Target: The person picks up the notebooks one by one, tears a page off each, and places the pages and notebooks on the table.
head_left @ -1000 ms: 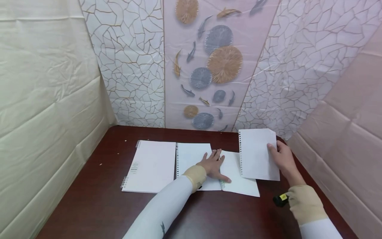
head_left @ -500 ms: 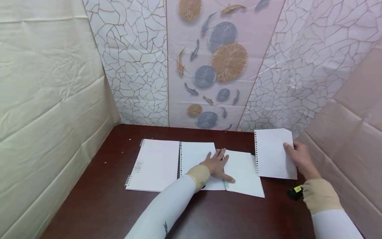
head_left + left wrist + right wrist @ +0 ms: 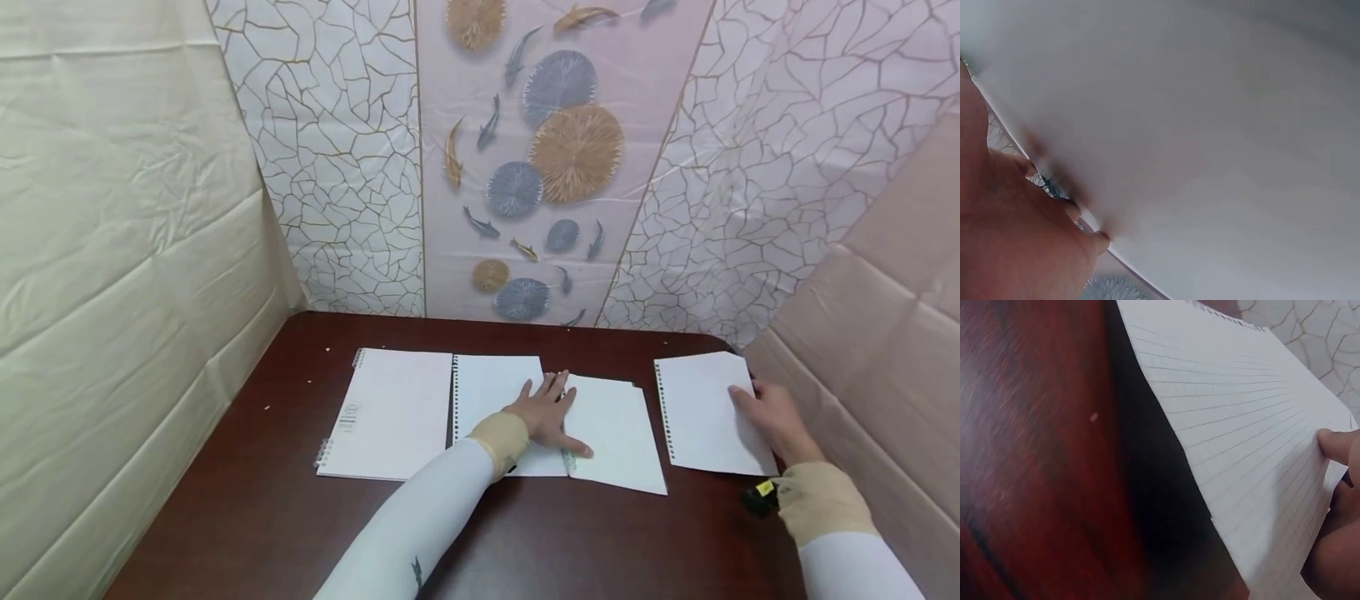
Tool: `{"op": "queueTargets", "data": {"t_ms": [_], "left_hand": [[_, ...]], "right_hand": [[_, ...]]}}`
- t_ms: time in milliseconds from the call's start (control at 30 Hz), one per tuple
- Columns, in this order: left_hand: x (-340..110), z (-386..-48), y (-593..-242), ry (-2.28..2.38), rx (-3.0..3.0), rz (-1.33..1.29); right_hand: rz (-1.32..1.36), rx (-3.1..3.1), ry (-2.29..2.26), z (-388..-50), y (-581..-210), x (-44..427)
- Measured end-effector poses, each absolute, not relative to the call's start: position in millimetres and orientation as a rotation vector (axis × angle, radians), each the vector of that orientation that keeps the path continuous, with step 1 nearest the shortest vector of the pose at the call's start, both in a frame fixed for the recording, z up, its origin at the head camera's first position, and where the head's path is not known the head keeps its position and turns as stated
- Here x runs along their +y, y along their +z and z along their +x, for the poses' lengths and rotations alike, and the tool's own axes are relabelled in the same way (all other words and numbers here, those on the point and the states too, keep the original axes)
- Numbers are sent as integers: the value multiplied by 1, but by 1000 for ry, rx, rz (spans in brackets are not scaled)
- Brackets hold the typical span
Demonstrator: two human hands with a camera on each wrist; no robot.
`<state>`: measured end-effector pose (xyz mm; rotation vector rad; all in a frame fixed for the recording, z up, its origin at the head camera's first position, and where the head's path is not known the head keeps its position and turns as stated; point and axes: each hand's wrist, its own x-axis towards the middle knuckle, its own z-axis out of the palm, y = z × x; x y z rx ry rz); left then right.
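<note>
My left hand (image 3: 542, 417) lies with its fingers spread across the seam between a white sheet with punched holes (image 3: 491, 392) and a white page (image 3: 611, 433) to its right. In the left wrist view, the fingertips (image 3: 1099, 242) touch the edge of a white page. At the right of the table, my right hand (image 3: 774, 421) pinches the right edge of a loose-leaf sheet (image 3: 708, 412), thumb on top. Faint ruled lines cross that sheet (image 3: 1229, 419) in the right wrist view, and its holed edge faces left in the head view.
A spiral notebook (image 3: 397, 412) with small print lies at the left, beside the holed sheet. Small white scraps dot the dark red table (image 3: 247, 500). Patterned cloth (image 3: 517, 167) hangs behind, and pale cloth walls stand left and right.
My right hand has carried the loose-leaf sheet rightward and then lower, away from the white page it overlapped. My left hand stays on the pages.
</note>
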<state>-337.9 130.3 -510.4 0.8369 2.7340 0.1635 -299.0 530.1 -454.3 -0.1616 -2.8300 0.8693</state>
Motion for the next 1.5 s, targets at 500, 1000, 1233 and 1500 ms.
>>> {"op": "queueTargets", "data": {"t_ms": [500, 1000, 1233, 1500], "left_hand": [[125, -324, -492, 148, 2740, 844], [122, -317, -485, 80, 2748, 908], [119, -319, -478, 306, 2725, 905], [99, -349, -474, 313, 2880, 738]], "right_hand": [[-176, -3039, 743, -293, -471, 544], [-272, -2867, 546, -287, -477, 521], [216, -2846, 599, -284, -457, 455], [399, -3090, 430, -266, -463, 385]]}}
